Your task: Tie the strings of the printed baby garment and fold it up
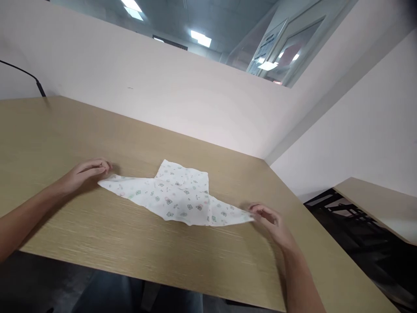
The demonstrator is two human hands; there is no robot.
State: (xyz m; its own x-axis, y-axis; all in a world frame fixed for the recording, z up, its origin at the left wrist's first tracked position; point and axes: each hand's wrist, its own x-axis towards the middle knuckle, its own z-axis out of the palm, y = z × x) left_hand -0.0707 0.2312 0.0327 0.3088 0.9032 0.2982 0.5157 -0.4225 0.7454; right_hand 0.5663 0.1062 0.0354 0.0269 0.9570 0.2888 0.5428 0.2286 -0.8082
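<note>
Since both ends of this thin printed cloth [182, 198] run out into skinny points, the hands matter more than the middle here. Treat the cloth as the centre of a clock, lying on the bench [130, 243]: one point sticks out just past 9 o'clock, the other just past 3, and a squarish flap [187, 174] sits up at 12.

The left hand [88, 169] is right by the 9 o'clock point, fingers bunched together, but it's too blurry to tell whether they pinch the fabric or just rest beside it. Same deal with the right hand [273, 224] over at 3: fingers curled at the tip, grip anyone's guess.

Judging by the pose, the step is about setting those two ends, so a few tips, imo. Light fingertips, thumb against index, close to the very end, and an even pull toward 9 and 3. Stuff this flimsy probably skews if one side tugs harder. The 6 o'clock edge looks wavy, so a gentle outward stretch plus a smoothing stroke should help. Keeping the tips low to the bench is likely smart too, because lifting could drag that 12 o'clock flap crooked.
</note>
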